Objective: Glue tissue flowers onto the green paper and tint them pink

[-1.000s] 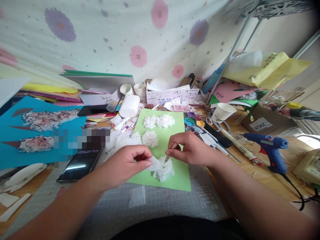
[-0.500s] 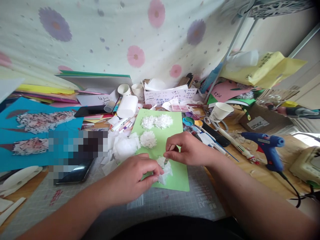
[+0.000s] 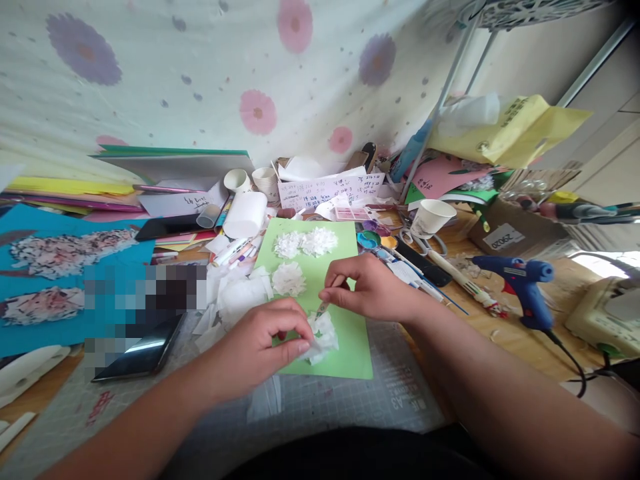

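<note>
Your left hand [image 3: 270, 335] pinches white paper [image 3: 315, 351], your right hand [image 3: 367, 288] a slim tool [image 3: 322, 309]; pressing too hard could tear the ruffled cluster [image 3: 328, 331].

The scene is lit softly and fairly evenly, with only faint shadows thrown. By the right edge of the worktop [image 3: 513, 343], a patch is washed out to white. Near the left edge, the phone [image 3: 150, 350] is streaked by a pale reflection and partly masked by coarse pixelation. Toward the sides, shapes are stretched; the right forearm [image 3: 510, 393] is softly blurred. Above the far right corner, the view is darkened.
</note>
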The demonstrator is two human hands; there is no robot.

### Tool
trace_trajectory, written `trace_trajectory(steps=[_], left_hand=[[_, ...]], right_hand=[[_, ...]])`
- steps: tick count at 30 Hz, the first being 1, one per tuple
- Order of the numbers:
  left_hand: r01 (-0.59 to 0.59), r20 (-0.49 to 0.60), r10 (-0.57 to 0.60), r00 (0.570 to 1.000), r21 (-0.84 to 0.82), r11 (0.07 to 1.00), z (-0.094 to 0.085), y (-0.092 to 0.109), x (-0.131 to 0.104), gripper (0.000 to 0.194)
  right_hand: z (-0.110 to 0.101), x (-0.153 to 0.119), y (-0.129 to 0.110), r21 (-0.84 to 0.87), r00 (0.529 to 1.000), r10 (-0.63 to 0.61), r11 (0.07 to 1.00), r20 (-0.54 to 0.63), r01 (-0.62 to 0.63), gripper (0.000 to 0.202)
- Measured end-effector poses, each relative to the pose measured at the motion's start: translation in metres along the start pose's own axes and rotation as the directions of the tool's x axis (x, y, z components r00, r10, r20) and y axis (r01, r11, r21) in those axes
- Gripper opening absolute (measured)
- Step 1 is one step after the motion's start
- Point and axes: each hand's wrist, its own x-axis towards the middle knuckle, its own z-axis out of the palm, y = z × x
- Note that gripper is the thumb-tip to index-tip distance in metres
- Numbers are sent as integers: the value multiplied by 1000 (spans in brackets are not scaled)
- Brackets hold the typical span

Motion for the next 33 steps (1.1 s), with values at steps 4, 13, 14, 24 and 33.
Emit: trace_trajectory(steps=[4, 13, 14, 24, 33], left_hand=[[158, -63, -175, 982, -214, 964, 5, -4, 6, 15], [142, -100, -289, 952, -692, 708, 1, -13, 6, 20], [145, -93, -284, 954, -686, 713, 2, -13, 6, 20], [215, -96, -264, 960, -352, 911, 17, -13, 15, 13], [232, -176, -238, 955, -58, 971, 22, -16, 15, 12]], right_hand=[[-7, -1, -1, 45, 999, 27, 999, 31, -28, 16], [-1, 1, 4, -36, 984, -12, 999, 178, 19, 15], [0, 1, 4, -45, 985, -18, 999, 170, 26, 14], [4, 3, 7, -95, 993, 30, 995, 113, -19, 12], [-9, -2, -4, 57, 999, 3, 998, -37, -1, 16]])
